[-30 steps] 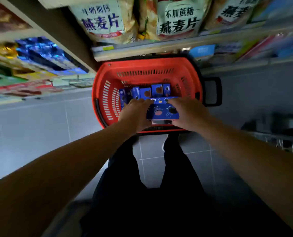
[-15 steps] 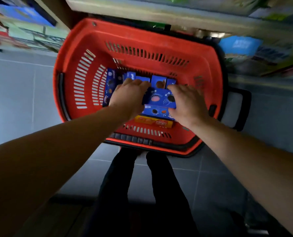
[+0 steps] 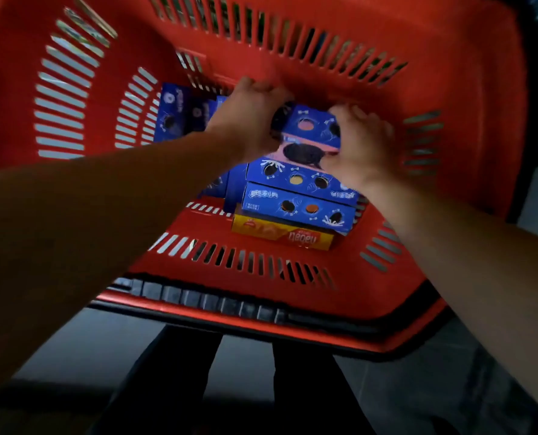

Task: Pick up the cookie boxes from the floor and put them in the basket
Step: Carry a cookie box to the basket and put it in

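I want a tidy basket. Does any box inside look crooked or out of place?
Nothing looks damaged. The blue cookie boxes lie stacked on a yellow box, slightly staggered. Both hands, left hand and right hand, grip the top box, tilted, not yet settled in the red basket.

free: basket (image 3: 450,89) left floor | blocked: stacked boxes (image 3: 299,208) right

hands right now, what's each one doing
Left hand: grips the left end of the top blue cookie box.
Right hand: grips its right end.
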The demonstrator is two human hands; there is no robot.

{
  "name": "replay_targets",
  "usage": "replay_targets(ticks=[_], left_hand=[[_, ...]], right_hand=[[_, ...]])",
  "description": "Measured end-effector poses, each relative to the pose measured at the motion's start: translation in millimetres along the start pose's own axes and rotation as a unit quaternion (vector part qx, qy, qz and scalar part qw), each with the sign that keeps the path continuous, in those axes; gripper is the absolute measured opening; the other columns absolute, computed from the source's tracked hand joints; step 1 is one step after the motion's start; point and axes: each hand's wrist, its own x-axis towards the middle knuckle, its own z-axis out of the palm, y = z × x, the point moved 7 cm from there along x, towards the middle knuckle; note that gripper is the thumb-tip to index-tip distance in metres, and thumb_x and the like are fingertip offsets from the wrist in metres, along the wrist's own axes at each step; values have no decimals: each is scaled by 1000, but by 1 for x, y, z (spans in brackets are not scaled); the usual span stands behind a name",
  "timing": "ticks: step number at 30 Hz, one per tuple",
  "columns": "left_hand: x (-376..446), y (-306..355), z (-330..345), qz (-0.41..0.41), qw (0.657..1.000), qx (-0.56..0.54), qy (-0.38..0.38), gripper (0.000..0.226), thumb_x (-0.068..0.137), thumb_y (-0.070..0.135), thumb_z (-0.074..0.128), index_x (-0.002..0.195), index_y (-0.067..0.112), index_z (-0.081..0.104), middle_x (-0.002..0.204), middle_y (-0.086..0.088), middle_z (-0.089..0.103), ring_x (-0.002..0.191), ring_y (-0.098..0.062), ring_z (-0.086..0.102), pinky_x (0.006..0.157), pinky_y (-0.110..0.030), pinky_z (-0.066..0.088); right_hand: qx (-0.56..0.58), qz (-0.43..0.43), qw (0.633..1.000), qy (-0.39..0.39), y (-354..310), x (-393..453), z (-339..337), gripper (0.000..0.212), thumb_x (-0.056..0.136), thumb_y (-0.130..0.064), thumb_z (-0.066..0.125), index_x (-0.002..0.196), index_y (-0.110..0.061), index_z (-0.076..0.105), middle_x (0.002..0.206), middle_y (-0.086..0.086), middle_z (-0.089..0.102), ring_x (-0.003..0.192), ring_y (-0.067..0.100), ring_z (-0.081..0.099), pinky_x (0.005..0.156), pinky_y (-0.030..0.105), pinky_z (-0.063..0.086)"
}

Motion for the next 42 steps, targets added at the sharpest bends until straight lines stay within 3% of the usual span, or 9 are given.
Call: replay_targets(ticks=[7, 11, 15, 18, 25, 28, 30, 37, 42], left_hand=[[14, 1, 14, 24, 1000, -8, -14, 61, 70, 20, 70, 129, 14, 55, 125, -17, 60, 113, -38, 53, 101, -42, 40], [10, -6, 61, 10, 995, -29, -95, 64, 73, 45, 65, 129, 16, 54, 121, -16, 57, 114, -39, 51, 93, -47, 47], [9, -9, 85, -17, 992, -37, -122, 92, 70, 66, 44, 147, 18, 33, 147, -11, 41, 139, -35, 29, 110, -51, 32], [8, -7, 79, -30, 992, -43, -116, 83, 83, 55, 58, 151, 19, 27, 155, -8, 31, 145, -35, 17, 115, -52, 24], [-55, 2, 13, -42, 990, -93, -96, 64, 91, 41, 59, 145, 17, 38, 149, -11, 42, 137, -32, 36, 109, -44, 37], [-105, 11, -30, -77, 986, -112, -93, 66, 92, 40, 59, 149, 17, 34, 155, -8, 34, 141, -32, 32, 113, -45, 34], [-139, 16, -60, -117, 981, -129, -82, 66, 89, 39, 61, 147, 16, 38, 150, -8, 42, 138, -30, 38, 111, -42, 36], [-280, 51, -165, -211, 959, -189, 1, 62, 74, 41, 62, 129, 15, 58, 125, -14, 62, 115, -33, 58, 96, -38, 47], [-391, 71, -218, -272, 943, -183, 66, 57, 81, 32, 69, 134, 15, 55, 127, -13, 61, 116, -32, 57, 93, -34, 45]], right_hand=[[-1, 31, 999, -45, 10, 8, 10, 65, 74, -21, 77, 133, -25, 49, 133, 5, 55, 120, 34, 52, 99, 41, 41], [12, 43, 991, -129, 9, 4, 48, 68, 74, -25, 74, 137, -23, 47, 134, 5, 55, 123, 32, 53, 103, 46, 42], [11, 62, 984, -168, 9, 3, 68, 86, 71, -44, 72, 146, -20, 36, 146, 7, 45, 133, 31, 43, 108, 47, 39], [28, 67, 985, -159, 11, -2, 60, 89, 77, -41, 70, 152, -19, 27, 156, 6, 31, 143, 29, 29, 116, 41, 27], [15, 50, 986, -157, -20, -60, -11, 77, 80, -34, 70, 147, -15, 38, 149, 10, 39, 137, 28, 39, 111, 40, 37], [13, 36, 986, -162, -49, -100, -56, 80, 78, -37, 72, 147, -14, 39, 147, 10, 42, 134, 30, 42, 109, 40, 39], [11, 21, 986, -163, -71, -127, -86, 77, 79, -39, 70, 145, -13, 40, 147, 10, 43, 133, 31, 43, 108, 40, 39], [-39, -100, 983, -147, -163, -209, -181, 76, 77, -42, 68, 142, -13, 43, 140, 11, 48, 131, 32, 43, 109, 39, 37], [-77, -207, 969, -107, -227, -262, -233, 72, 75, -42, 67, 137, -15, 46, 135, 8, 51, 127, 32, 45, 107, 42, 37]])
